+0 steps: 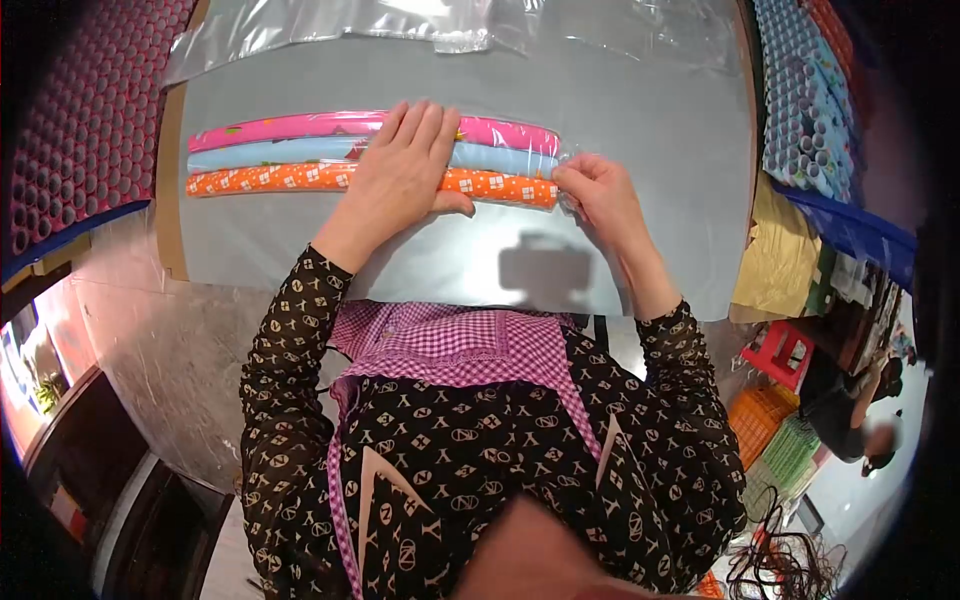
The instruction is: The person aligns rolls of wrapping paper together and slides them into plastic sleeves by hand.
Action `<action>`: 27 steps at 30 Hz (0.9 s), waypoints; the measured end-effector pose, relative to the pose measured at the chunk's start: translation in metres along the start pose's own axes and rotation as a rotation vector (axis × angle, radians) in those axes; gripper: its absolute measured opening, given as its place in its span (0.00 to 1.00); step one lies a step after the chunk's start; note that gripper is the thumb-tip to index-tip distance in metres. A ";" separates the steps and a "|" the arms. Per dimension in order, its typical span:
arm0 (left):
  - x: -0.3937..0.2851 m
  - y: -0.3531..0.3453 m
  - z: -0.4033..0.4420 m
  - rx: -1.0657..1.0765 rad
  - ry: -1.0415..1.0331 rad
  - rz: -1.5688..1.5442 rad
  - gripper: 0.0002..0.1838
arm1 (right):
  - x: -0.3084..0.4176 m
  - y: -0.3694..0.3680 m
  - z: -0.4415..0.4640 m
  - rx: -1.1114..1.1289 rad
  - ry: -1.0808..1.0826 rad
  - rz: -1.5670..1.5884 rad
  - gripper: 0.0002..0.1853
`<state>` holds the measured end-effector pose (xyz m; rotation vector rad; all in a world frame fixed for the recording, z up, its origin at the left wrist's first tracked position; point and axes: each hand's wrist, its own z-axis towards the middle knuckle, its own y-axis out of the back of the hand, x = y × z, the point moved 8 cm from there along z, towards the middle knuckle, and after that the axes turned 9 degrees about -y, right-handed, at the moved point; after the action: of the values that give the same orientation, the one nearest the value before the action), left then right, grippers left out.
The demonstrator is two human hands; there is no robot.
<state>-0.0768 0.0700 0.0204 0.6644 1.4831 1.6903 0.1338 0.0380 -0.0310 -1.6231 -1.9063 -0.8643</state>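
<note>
Three long rolls lie side by side across the grey table top (pixel 660 120): a pink roll (pixel 290 126), a light blue roll (pixel 240 157) and an orange roll with white squares (pixel 265 179). Clear, shiny plastic wraps all three together. My left hand (pixel 405 165) rests flat over their middle, fingers stretched out and thumb apart. At the rolls' right end, my right hand (pixel 605 195) pinches the open end of the clear plastic bag (pixel 570 160). Its fingertips partly hide the crumpled film there.
Clear plastic bags (pixel 440 30) lie along the table's far edge. Many pink rolls (pixel 90 110) are stacked on the left, and blue patterned rolls (pixel 810 110) on the right. A red stool (pixel 785 352) and an orange crate (pixel 760 420) stand on the floor. Another person (pixel 860 400) is at the far right.
</note>
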 end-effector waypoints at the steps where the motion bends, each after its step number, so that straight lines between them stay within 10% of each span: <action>1: -0.001 -0.001 0.000 -0.003 -0.005 0.003 0.56 | 0.003 -0.001 -0.001 -0.020 0.030 -0.016 0.08; 27: 0.003 0.007 -0.009 -0.132 -0.017 0.001 0.52 | 0.004 -0.013 -0.005 0.084 0.049 -0.228 0.12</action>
<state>-0.0872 0.0667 0.0248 0.6066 1.3461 1.7624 0.1206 0.0353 -0.0266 -1.3427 -2.0912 -0.8916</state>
